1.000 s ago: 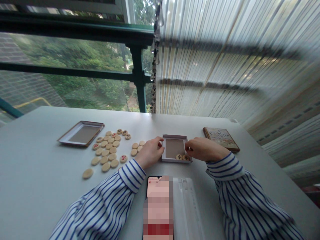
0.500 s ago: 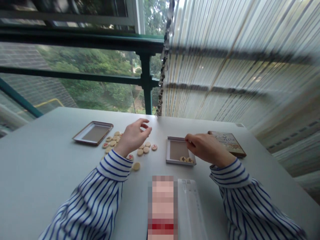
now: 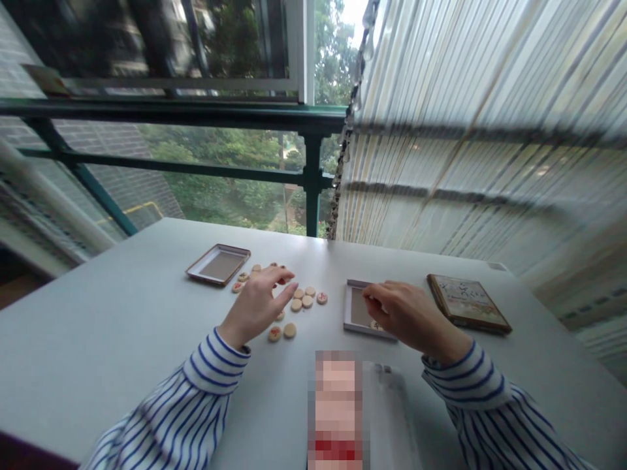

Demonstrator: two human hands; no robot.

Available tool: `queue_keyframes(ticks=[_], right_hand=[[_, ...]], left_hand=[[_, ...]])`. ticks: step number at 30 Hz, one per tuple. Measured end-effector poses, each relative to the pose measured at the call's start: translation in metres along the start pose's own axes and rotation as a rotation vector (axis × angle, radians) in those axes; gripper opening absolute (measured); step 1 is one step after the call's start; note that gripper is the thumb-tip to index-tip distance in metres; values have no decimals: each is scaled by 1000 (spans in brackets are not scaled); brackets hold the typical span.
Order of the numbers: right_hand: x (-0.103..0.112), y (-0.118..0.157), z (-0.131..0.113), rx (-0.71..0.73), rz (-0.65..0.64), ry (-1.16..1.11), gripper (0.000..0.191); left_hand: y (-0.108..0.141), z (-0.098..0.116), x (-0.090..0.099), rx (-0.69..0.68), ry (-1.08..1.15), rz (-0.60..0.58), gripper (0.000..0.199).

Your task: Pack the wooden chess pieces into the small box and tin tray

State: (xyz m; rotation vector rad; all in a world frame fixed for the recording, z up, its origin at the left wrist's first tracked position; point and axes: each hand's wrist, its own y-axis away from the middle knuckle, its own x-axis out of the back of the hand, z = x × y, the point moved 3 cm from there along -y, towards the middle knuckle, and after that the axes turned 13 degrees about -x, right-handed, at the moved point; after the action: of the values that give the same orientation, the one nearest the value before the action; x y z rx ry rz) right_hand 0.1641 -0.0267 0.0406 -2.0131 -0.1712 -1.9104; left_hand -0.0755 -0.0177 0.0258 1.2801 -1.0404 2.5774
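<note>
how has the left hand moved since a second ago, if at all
Yes, leftward: judged against the white-walled tray, the left hand has gone from beside its wall to over by the round pieces.

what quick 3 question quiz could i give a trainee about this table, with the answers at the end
1. Which hand hides part of the pale-sided tray from view?

2. True or false: the brown-edged tray lies to the right of the pale-sided tray.

3. What colour is the mark on the round piece just right of the four plain pieces?
a) black
b) green
c) red

Key:
1. The right hand.
2. False; the brown-edged tray lies to its left.
3. c) red.
</note>
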Motion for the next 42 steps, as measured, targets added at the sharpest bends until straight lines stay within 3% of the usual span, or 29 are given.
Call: queue_keyframes(ticks=[8, 16, 27, 33, 42], right_hand=[[-8, -2, -33, 31, 14, -112, 18], [-25, -18, -69, 109, 14, -71, 18], [-45, -18, -69, 134, -70, -90, 18], [-47, -17, -71, 139, -71, -87, 18], [-47, -16, -72, 144, -76, -79, 19]], left_hand=[[40, -28, -20, -108, -7, -140, 17], [46, -23, -36, -255, -10, -263, 20], [42, -16, -32, -222, -76, -394, 10], [45, -14, -33, -272, -105, -363, 9], [42, -22, -29, -283, -43, -96, 14]])
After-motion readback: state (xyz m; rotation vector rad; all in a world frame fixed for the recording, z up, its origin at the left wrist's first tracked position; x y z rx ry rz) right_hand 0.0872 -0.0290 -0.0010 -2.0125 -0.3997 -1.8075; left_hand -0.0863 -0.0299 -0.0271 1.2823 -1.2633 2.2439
